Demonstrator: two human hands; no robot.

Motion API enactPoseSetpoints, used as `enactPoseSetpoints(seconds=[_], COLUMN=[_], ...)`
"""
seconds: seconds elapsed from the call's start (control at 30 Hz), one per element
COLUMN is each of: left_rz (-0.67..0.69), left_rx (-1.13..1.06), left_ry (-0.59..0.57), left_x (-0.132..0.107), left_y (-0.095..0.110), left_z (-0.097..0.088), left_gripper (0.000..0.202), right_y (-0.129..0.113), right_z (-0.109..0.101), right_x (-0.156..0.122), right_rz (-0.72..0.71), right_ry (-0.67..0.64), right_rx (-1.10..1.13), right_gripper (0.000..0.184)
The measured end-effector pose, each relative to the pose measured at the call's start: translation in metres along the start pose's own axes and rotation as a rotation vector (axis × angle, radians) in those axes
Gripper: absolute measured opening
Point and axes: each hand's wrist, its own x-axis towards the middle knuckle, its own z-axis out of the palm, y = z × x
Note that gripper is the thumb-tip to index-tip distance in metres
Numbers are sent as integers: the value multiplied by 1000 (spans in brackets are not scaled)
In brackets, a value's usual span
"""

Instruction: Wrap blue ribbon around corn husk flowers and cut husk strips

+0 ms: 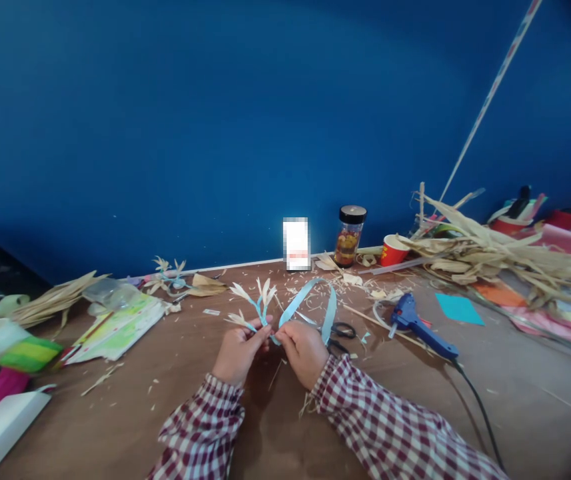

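Observation:
Both hands meet low over the middle of a brown table (205, 413), sleeves in red-and-white check. My left hand (238, 350) pinches the stem of a small branch (258, 303) of dried husk leaves wound in light blue tape. My right hand (302, 350) is closed on the light blue ribbon (310, 300), which loops up and back from the stem's base. Black-handled scissors (338, 331) lie just behind my right hand.
A blue glue gun (418, 327) with a black cord lies to the right. Behind it are a heap of dried husks (495, 257), a red cup (394, 251) and a jar (349, 235). On the left lie coloured rolls (25, 353), paper and a second taped branch (170, 275). A blue wall backs the table.

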Motion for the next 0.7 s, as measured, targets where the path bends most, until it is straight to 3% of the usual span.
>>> enactPoseSetpoints(seconds=[0.17,0.27,0.37,0.57,0.7], left_rz=[6,-29,-111,-76,-51], left_rx=[-48,-181,-233,41,72], left_ry=[-27,-49,2,-21,-30], left_x=[3,6,5,-3,-4], left_y=[-6,-10,-12,-16,-19], left_z=[-2,1,7,19,20], left_gripper=[36,35,35,41,41], right_y=[4,10,15,14,12], right_z=[1,3,4,1,0], right_x=[2,4,6,6,5], right_rz=[49,187,288,227,157], right_ry=[-68,-166,-142,-33,16], right_rx=[96,323,473,422,367], right_gripper=[26,27,24,21,19])
